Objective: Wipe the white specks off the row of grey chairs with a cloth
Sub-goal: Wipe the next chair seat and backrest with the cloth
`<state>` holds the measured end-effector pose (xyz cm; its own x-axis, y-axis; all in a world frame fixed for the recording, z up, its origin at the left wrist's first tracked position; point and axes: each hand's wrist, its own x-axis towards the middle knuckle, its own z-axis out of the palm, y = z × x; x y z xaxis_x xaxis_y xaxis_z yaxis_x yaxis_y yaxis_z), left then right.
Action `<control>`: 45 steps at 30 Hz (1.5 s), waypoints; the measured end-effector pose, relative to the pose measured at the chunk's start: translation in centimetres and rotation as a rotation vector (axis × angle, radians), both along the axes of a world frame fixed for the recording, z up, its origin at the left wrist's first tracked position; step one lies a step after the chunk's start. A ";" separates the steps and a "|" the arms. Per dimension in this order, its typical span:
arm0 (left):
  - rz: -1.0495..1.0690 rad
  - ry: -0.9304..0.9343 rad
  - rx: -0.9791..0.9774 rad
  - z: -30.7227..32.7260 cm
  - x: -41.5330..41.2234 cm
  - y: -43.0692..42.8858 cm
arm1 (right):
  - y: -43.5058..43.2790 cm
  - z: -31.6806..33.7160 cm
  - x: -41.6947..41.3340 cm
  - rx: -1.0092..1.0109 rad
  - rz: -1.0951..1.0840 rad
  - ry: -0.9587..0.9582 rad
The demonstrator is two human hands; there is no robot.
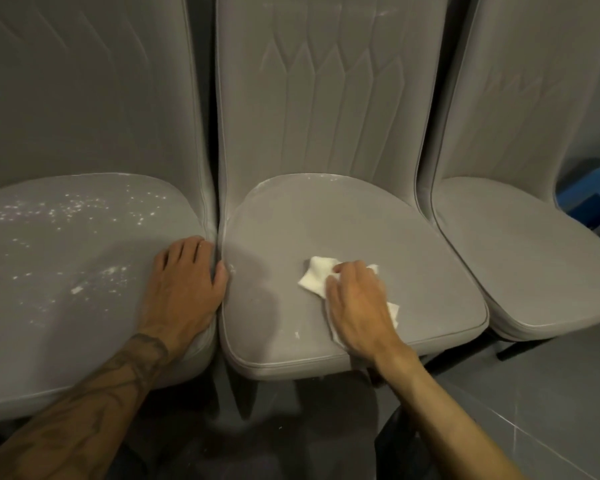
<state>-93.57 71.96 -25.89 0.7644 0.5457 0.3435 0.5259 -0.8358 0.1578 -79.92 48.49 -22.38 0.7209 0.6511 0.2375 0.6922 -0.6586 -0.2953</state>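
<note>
Chairs, three and grey, are set in a row with their seats nearly touching: a left chair [66, 254], a middle chair [326, 98] and a right chair [534, 254]. Dark floor [551, 393] is seen below the seats' front edges. One blue crate [593, 199] is partly hidden behind the right chair's right edge.

Two bare hands are laid on the seats. The left hand [184, 282] is pressed flat at the right edge of the left seat, its four fingers held close together and its thumb spread across the gap to the middle seat's left edge. The right hand [357, 303] is bent over one white cloth [314, 277], fingers curled down and clamped on it, towards the front right of the middle seat; part of the cloth is covered by the hand.

White specks [77, 206], too many to be counted, are scattered over the left seat; a few are seen at the middle seat's back edge and front left.
</note>
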 end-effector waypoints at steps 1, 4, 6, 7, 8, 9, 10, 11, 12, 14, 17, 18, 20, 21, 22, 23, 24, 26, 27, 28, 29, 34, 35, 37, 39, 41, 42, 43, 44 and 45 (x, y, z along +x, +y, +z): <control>0.002 0.002 0.002 0.1 0.0 0.0 | -0.4 0.0 0.1 0.007 -0.094 -0.024; 0.004 0.015 -0.012 0.3 0.1 -0.1 | 1.2 -0.4 -4.0 0.069 -0.079 -0.074; 0.004 0.031 -0.021 0.5 0.0 -0.1 | 2.6 -1.1 -7.4 0.148 0.108 -0.017; 0.000 0.036 -0.024 0.6 0.0 -0.2 | 2.7 -1.1 -8.4 0.164 0.198 0.036; -0.002 0.038 -0.026 0.7 -0.1 -0.2 | 2.6 -1.1 -8.3 0.156 0.261 0.057; -0.002 0.039 -0.029 0.8 -0.2 -0.3 | 2.3 -0.9 -7.5 0.124 0.278 0.031; -0.001 0.042 -0.031 0.8 -0.2 -0.4 | 1.9 -0.6 -6.1 0.070 0.245 -0.021; -0.001 0.047 -0.035 0.8 -0.2 -0.4 | 1.4 -0.4 -4.6 0.015 0.168 -0.058; 0.000 0.053 -0.042 0.8 -0.2 -0.4 | 0.9 -0.1 -3.3 -0.010 0.068 -0.071; 0.002 0.061 -0.056 0.8 -0.2 -0.3 | 0.8 0.1 -2.9 -0.003 -0.032 -0.081; 0.006 0.055 -0.047 0.7 -0.2 -0.3 | 2.3 -0.8 -7.1 0.069 0.170 -0.074; 0.004 0.053 -0.042 0.6 -0.2 -0.3 | 2.4 -1.2 -8.0 0.085 0.270 -0.052; -0.002 0.052 -0.025 0.5 -0.3 -0.3 | 2.6 -1.1 -7.0 0.065 0.374 -0.022; -0.003 0.053 -0.019 0.5 -0.3 -0.2 | 2.9 -0.9 -5.5 0.045 0.351 -0.025; -0.001 0.053 -0.022 0.5 -0.3 -0.2 | 3.3 -0.8 -3.8 0.025 0.293 -0.038; -0.002 0.055 -0.029 0.6 -0.4 -0.2 | 3.9 -0.7 -1.9 -0.004 0.215 -0.050; -0.003 0.057 -0.040 0.6 -0.4 -0.3 | 4.9 -0.5 0.1 -0.045 0.143 -0.058; -0.001 0.044 -0.061 0.7 -0.4 -0.4 | 7.8 -0.2 3.2 -0.125 0.092 -0.055; 0.001 0.031 -0.074 0.8 -0.4 -0.4 | 9.5 -0.1 3.9 -0.137 0.109 -0.053; 0.001 0.024 -0.087 0.8 -0.4 -0.4 | 10.9 -0.2 3.9 -0.128 0.140 -0.049; 0.001 0.022 -0.097 0.8 -0.4 -0.3 | 12.0 -0.4 3.6 -0.110 0.186 -0.046; 0.005 0.045 -0.136 0.5 -0.4 0.0 | 12.1 -1.3 1.6 -0.046 0.486 0.000; 0.009 0.046 -0.139 0.4 -0.4 0.1 | 12.8 -1.0 2.1 -0.065 0.484 -0.001; 0.010 0.032 -0.164 0.4 -0.3 0.1 | 15.3 -0.3 3.2 -0.114 0.445 -0.014; 0.011 0.015 -0.166 0.5 -0.4 0.0 | 17.1 0.0 3.1 -0.137 0.421 -0.013; 0.005 0.026 -0.166 0.6 -0.5 0.0 | 16.7 -0.1 2.2 -0.108 0.451 0.008; -0.002 0.039 -0.166 0.7 -0.6 0.0 | 15.6 -0.5 1.6 -0.078 0.495 0.015; -0.012 0.051 -0.159 0.8 -0.7 0.0 | 14.0 -0.9 0.9 -0.043 0.558 0.019; -0.021 0.063 -0.152 0.9 -0.8 -0.1 | 12.4 -1.1 0.2 -0.016 0.626 0.029; -0.028 0.074 -0.150 1.0 -0.8 0.0 | 11.0 -1.2 -0.2 -0.015 0.680 0.056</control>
<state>-94.41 71.93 -24.93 0.8000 0.5651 0.2017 0.5178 -0.8201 0.2436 -80.17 59.53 -23.57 0.1610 0.9667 0.1989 0.9375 -0.0868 -0.3371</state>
